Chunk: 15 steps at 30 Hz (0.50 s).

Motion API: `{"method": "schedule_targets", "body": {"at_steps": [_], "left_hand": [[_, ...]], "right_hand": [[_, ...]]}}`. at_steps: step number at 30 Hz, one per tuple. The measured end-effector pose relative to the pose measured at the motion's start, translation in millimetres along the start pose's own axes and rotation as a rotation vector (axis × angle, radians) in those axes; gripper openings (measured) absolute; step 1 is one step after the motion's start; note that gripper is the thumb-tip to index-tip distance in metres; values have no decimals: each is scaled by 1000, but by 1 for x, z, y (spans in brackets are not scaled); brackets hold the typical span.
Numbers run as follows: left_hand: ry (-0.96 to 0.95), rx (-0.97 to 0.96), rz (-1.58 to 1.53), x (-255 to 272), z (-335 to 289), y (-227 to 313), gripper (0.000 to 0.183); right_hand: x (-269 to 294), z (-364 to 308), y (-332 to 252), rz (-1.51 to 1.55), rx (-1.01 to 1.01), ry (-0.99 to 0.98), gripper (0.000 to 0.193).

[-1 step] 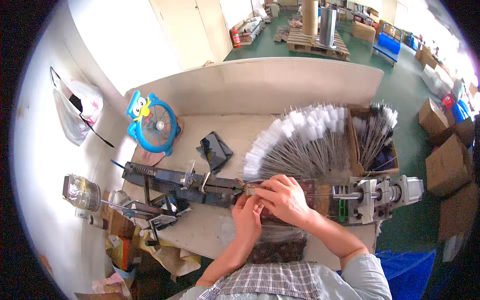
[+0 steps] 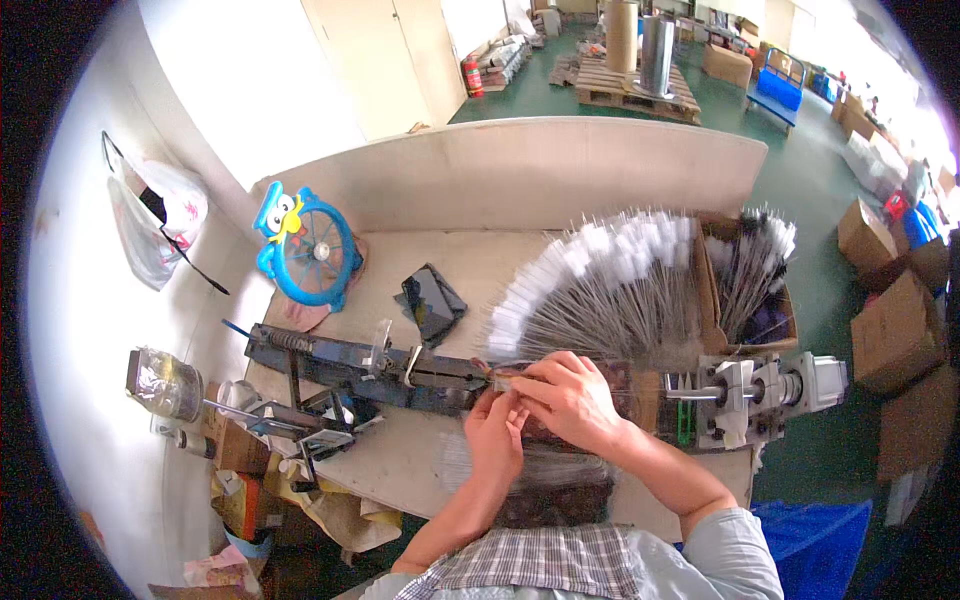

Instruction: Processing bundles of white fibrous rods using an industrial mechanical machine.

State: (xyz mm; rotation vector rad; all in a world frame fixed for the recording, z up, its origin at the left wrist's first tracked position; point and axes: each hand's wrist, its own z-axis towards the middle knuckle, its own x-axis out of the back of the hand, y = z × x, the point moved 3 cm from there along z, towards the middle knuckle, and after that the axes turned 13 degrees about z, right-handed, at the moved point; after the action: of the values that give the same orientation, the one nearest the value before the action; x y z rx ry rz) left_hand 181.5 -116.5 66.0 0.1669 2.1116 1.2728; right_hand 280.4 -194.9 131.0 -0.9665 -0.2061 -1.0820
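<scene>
Both of my hands meet at the right end of a long dark metal bar fixture (image 2: 330,360) on the bench. My left hand (image 2: 495,440) is closed, its fingertips pinched together just below the bar's end. From the right, my right hand (image 2: 570,400) reaches over with bent fingers, pinching at the same spot. Whatever small piece lies between the fingertips is hidden. Behind the hands, a fan of wire-stemmed brushes with white bristle heads (image 2: 590,250) lies spread on the bench. A bundle of thin pale strands (image 2: 555,470) sits below my right wrist.
A motor-driven shaft with clamp blocks (image 2: 740,395) stands at the right. A cardboard box (image 2: 710,290) holds dark-tipped brushes. On the bench are a blue cartoon-shaped fan (image 2: 310,250) and a dark phone-like slab (image 2: 433,305). A capped rod mechanism (image 2: 165,385) stands left.
</scene>
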Motion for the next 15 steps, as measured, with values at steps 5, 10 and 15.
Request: {"method": "schedule_targets", "body": {"at_steps": [5,10,15], "left_hand": [[-10,56,-131,1,-1,-5,7],[13,93,-197,8,4,-9,7],[1,56,-101,3,2,-7,15]], "right_hand": [[3,1,0,-12,-4,-24,24],[-5,2,-2,5,-19,-2,26],[-8,1,-2,-39,-48,82,30]]}}
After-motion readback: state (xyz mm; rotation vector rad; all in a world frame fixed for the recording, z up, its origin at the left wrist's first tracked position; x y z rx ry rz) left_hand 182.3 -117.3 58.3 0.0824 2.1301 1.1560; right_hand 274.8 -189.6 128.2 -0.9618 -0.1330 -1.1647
